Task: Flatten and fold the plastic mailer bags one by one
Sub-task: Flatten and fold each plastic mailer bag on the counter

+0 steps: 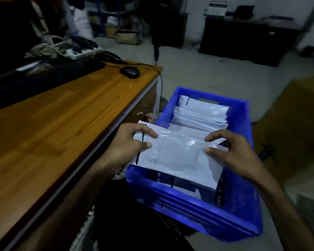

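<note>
A white plastic mailer bag with a thin red dotted line near its left end lies stretched over the near part of a blue plastic crate. My left hand pinches the bag's left end between thumb and fingers. At the bag's right end my right hand grips it the same way. Behind the held bag, several folded white mailer bags are stacked inside the crate.
A wooden desk runs along the left, carrying a black keyboard, a black mouse with its cable, and a power strip. A brown cardboard box stands to the right. A dark cabinet sits at the back.
</note>
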